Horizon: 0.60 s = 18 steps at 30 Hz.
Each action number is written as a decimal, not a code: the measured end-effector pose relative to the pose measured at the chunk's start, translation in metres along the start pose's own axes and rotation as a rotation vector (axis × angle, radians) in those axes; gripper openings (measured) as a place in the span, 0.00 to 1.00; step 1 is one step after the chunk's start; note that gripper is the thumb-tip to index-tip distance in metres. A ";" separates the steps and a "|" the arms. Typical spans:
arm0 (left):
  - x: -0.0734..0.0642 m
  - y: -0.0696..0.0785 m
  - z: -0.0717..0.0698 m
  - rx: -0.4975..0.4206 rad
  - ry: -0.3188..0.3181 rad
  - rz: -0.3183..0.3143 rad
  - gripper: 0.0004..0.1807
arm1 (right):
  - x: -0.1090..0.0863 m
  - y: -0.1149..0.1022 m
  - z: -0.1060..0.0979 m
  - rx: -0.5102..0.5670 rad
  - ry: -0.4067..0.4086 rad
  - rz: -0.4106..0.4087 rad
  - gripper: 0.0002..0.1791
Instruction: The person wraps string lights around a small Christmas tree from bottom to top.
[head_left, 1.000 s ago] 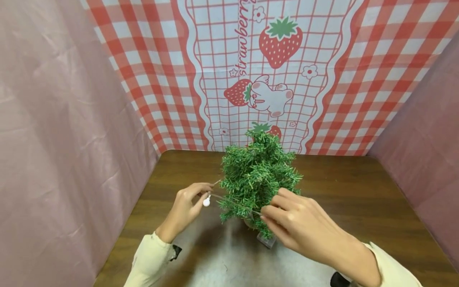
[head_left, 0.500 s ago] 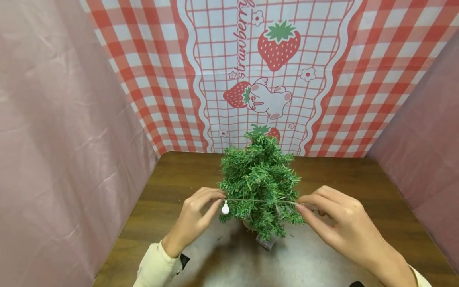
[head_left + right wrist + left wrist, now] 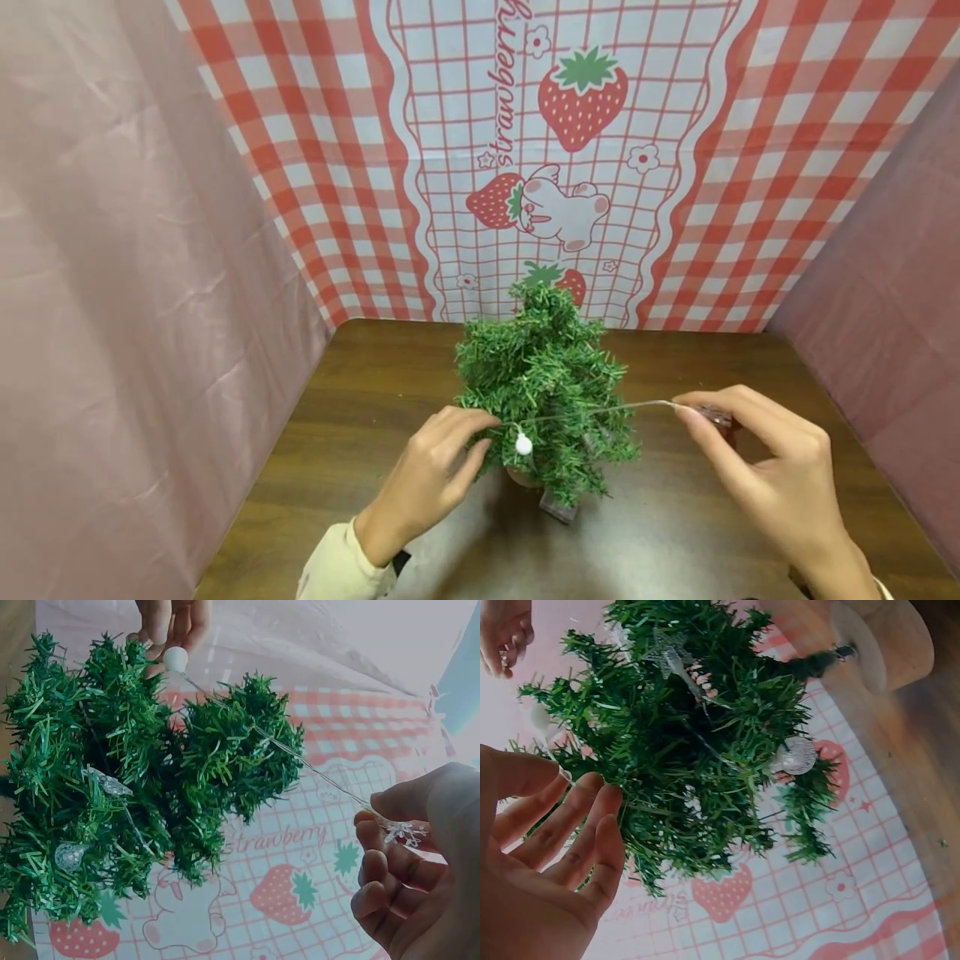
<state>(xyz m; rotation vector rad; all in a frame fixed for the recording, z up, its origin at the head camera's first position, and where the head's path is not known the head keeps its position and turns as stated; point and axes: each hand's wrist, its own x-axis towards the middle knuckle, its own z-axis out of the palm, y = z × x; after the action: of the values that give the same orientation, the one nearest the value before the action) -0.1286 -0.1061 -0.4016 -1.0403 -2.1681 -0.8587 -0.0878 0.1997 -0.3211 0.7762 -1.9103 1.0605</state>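
A small artificial Christmas tree [image 3: 542,375] stands on the table between my hands. My right hand [image 3: 780,479], out to the right, pinches the clear wire of a string of lights [image 3: 633,406] between thumb and forefinger. Beside those fingertips hangs a clear snowflake light [image 3: 405,834]. The wire runs straight across the front of the tree to my left hand [image 3: 435,471], whose fingertips hold it loosely at the tree's left side. Just right of them dangles a white ball light [image 3: 523,444]. Among the branches in the left wrist view sit a clear star light [image 3: 666,658] and a clear ball light [image 3: 795,755].
The tree's round wooden base [image 3: 889,645] shows in the left wrist view. A small greyish block [image 3: 558,506] lies on the brown table [image 3: 375,375] in front of the tree. A strawberry-print cloth [image 3: 570,183] hangs behind, with pink curtains [image 3: 135,292] at both sides.
My right hand has drawn the wire rightward from the front of the tree to well beyond its right side. My left hand and the white ball light have also shifted right.
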 end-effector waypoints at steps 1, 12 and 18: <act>0.000 0.001 0.000 0.005 -0.007 0.001 0.17 | 0.000 0.001 0.000 0.010 0.012 0.001 0.08; -0.004 0.004 0.005 0.028 -0.084 -0.015 0.22 | 0.002 0.007 0.000 0.070 0.143 0.034 0.06; -0.005 0.001 0.006 0.030 -0.099 -0.025 0.22 | 0.002 0.014 0.000 0.064 0.210 0.057 0.05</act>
<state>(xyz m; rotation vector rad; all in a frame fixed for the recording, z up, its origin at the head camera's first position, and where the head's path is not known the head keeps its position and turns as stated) -0.1261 -0.1030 -0.4090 -1.0628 -2.2736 -0.7989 -0.0997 0.2058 -0.3250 0.6226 -1.7362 1.1941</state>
